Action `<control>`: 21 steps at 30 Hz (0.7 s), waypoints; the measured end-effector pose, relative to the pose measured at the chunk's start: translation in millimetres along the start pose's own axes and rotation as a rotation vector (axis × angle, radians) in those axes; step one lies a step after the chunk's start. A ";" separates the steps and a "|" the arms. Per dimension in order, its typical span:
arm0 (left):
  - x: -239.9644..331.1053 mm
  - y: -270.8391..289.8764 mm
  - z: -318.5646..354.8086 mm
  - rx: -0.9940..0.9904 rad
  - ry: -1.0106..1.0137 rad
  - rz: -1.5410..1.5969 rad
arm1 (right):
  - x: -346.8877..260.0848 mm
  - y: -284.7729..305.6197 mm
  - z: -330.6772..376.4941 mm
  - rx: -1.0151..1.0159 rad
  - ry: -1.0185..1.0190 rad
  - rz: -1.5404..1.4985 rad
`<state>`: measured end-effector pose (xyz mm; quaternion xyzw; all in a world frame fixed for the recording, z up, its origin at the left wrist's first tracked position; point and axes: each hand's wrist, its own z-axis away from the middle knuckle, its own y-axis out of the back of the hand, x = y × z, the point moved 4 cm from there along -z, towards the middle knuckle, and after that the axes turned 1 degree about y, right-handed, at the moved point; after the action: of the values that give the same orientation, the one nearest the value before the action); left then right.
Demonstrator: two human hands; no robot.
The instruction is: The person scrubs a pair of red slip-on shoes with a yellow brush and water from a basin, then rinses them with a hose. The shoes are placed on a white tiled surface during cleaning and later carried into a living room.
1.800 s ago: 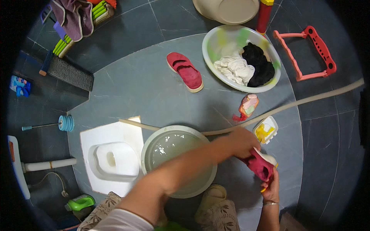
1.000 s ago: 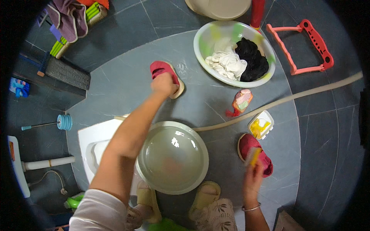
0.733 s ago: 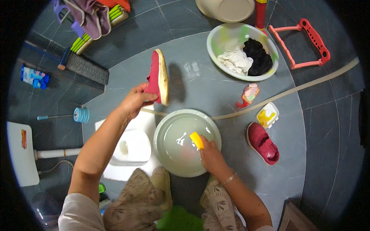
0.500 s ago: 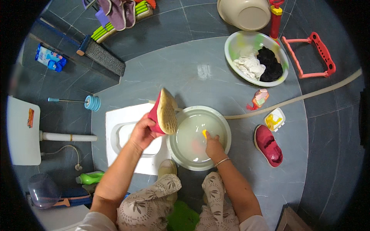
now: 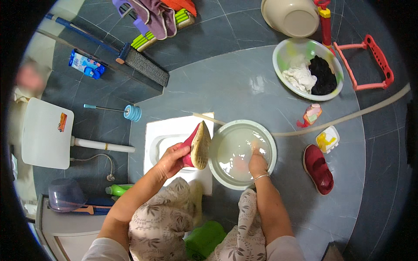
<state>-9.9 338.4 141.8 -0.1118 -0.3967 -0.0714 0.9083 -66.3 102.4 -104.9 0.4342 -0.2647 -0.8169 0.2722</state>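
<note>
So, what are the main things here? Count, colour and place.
Water basin: 1, pale green, near centre
Held shoe: 1, red, left of water basin
Second shoe: 1, red, right of water basin
Clothes basin: 1, white and green, upper right
Clothes: 2 heaps, white and black, inside it
Squat toilet: 1, white, left of water basin
Hose: 1, beige, right side
Frame: 1, coral red, far right
Plunger: 1, light blue, left
Cistern: 1, white, far left
Left hand: 1, bare, gripping held shoe
Right hand: 1, bare, in water basin

Left fisheye, head-worn, faces down at the tiled floor (image 5: 230, 74). Wide, fairly close: water basin (image 5: 273, 161) near centre, toilet cistern (image 5: 45, 135) far left.
</note>
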 end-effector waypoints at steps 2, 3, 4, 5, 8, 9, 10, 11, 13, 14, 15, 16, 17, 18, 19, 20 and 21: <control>-5.2 5.9 -0.7 -0.010 -0.039 0.017 | -0.3 0.4 1.3 0.034 0.018 -0.019; -11.2 12.2 0.7 0.003 -0.049 0.048 | -8.9 2.8 8.2 0.016 0.022 -0.009; -19.5 20.6 -2.5 0.020 -0.065 0.065 | -17.0 6.6 13.8 0.006 0.020 -0.004; -26.7 31.8 -7.4 0.040 -0.080 0.081 | -25.3 8.5 14.9 0.007 0.038 -0.029; -32.7 37.3 -18.7 0.010 -0.083 0.186 | -2.3 -0.9 1.9 0.099 0.069 -0.114; -31.9 31.0 -29.7 -0.018 -0.075 0.198 | 34.2 -17.6 -7.9 0.348 0.185 -0.018; -36.4 44.5 -25.0 0.025 -0.106 0.229 | 16.9 -17.5 -8.5 0.033 0.031 -0.260; -40.9 58.0 -24.5 0.027 -0.120 0.283 | -3.5 -18.7 0.2 -0.284 -0.140 -0.484; -48.3 61.6 -55.4 -0.061 -0.161 0.385 | -54.3 15.6 9.6 -0.200 -0.066 -0.632; -42.2 53.2 -58.4 -0.072 -0.171 0.482 | -81.5 18.4 16.0 -0.156 0.125 -0.676; -43.6 62.9 -56.7 -0.035 -0.172 0.488 | -116.1 21.5 30.5 -0.167 0.233 -0.676; -44.3 67.9 -58.5 -0.013 -0.181 0.500 | -150.7 27.4 46.4 -0.171 0.341 -0.675; -44.9 75.1 -65.1 0.011 -0.213 0.519 | -191.8 42.4 62.5 -0.202 0.391 -0.621; -48.7 84.1 -68.6 0.055 -0.250 0.481 | -216.0 49.8 78.5 -0.172 0.446 -0.544; -38.0 82.9 -64.7 0.067 -0.266 0.407 | -232.9 61.0 90.6 -0.132 0.501 -0.456; -38.2 91.2 -66.2 0.060 -0.310 0.371 | -249.9 66.2 99.6 -0.230 0.394 -0.405; -38.6 93.9 -68.8 0.043 -0.356 0.331 | -249.3 61.5 96.7 -0.139 0.510 -0.365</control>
<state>33.0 412.7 54.2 -0.1668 -0.5283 0.1079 0.8255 -17.2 245.7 123.9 0.6455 -0.0492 -0.7332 0.2080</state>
